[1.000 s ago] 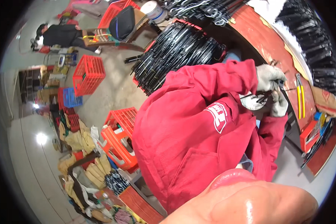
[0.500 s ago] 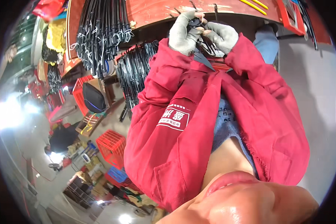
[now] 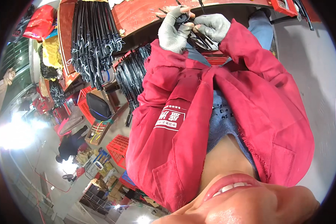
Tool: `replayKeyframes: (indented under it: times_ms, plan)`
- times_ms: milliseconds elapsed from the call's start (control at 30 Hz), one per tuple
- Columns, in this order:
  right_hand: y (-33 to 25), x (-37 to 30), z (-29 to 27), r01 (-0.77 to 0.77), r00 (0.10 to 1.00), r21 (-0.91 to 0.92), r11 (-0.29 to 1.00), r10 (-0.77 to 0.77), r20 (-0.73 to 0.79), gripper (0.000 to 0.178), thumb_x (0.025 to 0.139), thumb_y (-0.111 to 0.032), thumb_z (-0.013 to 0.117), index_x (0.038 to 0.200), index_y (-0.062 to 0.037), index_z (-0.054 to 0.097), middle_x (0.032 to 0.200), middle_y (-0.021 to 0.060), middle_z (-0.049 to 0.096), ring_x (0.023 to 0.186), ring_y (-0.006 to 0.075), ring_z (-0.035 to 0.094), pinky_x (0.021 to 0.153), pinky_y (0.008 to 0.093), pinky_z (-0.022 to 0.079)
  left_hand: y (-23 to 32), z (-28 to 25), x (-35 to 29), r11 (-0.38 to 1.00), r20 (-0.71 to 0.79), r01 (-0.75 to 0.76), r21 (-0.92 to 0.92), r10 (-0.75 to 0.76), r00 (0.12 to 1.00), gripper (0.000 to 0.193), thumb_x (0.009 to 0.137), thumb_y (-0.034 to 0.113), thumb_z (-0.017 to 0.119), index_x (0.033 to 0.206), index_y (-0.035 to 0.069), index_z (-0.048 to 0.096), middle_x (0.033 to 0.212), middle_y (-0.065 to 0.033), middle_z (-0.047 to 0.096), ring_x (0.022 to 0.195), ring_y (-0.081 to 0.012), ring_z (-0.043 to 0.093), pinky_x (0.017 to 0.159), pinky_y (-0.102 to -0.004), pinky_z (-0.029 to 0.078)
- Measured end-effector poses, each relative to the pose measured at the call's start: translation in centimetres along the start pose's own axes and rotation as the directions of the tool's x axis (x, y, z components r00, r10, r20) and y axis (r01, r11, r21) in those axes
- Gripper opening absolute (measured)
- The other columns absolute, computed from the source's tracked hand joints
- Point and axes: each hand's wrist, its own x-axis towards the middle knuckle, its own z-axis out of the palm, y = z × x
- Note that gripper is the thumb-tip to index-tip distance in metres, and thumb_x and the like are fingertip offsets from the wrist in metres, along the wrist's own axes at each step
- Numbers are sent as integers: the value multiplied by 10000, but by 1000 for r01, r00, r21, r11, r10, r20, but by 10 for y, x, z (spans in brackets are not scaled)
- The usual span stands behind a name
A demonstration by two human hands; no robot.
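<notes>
Grey-gloved left hand (image 3: 171,34): fingertips bare, curled around a small black round plastic part (image 3: 182,18), just in front of the near edge of the long red-topped counter (image 3: 147,15).
Grey-gloved right hand (image 3: 214,28): at that same counter edge, bare fingertips drawn narrow just beside the round part; whether they grip it or something smaller cannot be told.
Round part: in the left hand's fingers, at the counter's near edge, its face partly covered by those fingers.
Dark glossy strips (image 3: 203,40): below the right hand, on the near side of the counter; what carries them is hidden.
Red jacket sleeves (image 3: 166,61): reaching from the body toward the counter's edge.
Black slender rods with white cord loops (image 3: 91,37): a thick bundle on the counter's left part, the looped ends hanging past its near edge.
Shiny black rod stack (image 3: 132,76): below the counter's near edge, beside the left sleeve.
Red plastic open frame (image 3: 284,6): at the counter's right end.
Black soft bag (image 3: 98,105): well to the near side of the counter, toward its left.
Red lattice crate (image 3: 118,149): farther from the counter than the bag.
Dark-clothed person (image 3: 71,143): well apart from the counter, in the background.
</notes>
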Motion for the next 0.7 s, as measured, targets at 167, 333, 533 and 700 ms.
replayKeyframes:
  times_ms: [167, 333, 533, 700]
  plan:
    - [-11, -3, 6, -221, 965, 147, 964, 237, -109, 210, 834, -231, 564, 723, -53, 587, 578, -22, 492, 521, 91, 405, 492, 234, 324, -2, 4, 6, 966, -155, 165, -199, -197, 968, 383, 708, -107, 522, 1067, 25, 515, 853, -105, 570, 752, -150, 553, 633, -193, 472]
    - [-19, 2, 0, -461, 886, 165, 872, 461, 40, 160, 816, -187, 594, 805, -33, 636, 655, 8, 576, 556, 87, 443, 520, 220, 368, -4, 8, 2, 750, -20, -138, 647, 197, 980, 312, 764, -58, 557, 1065, 12, 516, 963, -148, 594, 766, -165, 552, 716, -219, 447]
    - [-17, 7, 3, -467, 878, 290, 836, 478, 37, 152, 784, -200, 631, 799, -54, 669, 630, -12, 566, 563, 77, 461, 528, 213, 370, -2, 7, 9, 930, -12, -194, 313, 208, 978, 296, 718, -104, 472, 983, 20, 515, 847, -102, 603, 691, -129, 548, 656, -198, 451]
    - [-20, 11, -9, -360, 933, 133, 923, 358, 41, 182, 773, -136, 657, 908, -13, 664, 758, 53, 641, 636, 93, 521, 580, 235, 433, 0, -10, 15, 951, 153, -64, 303, 17, 988, 338, 712, -102, 460, 1023, 27, 471, 857, -106, 606, 689, -128, 547, 626, -193, 448]
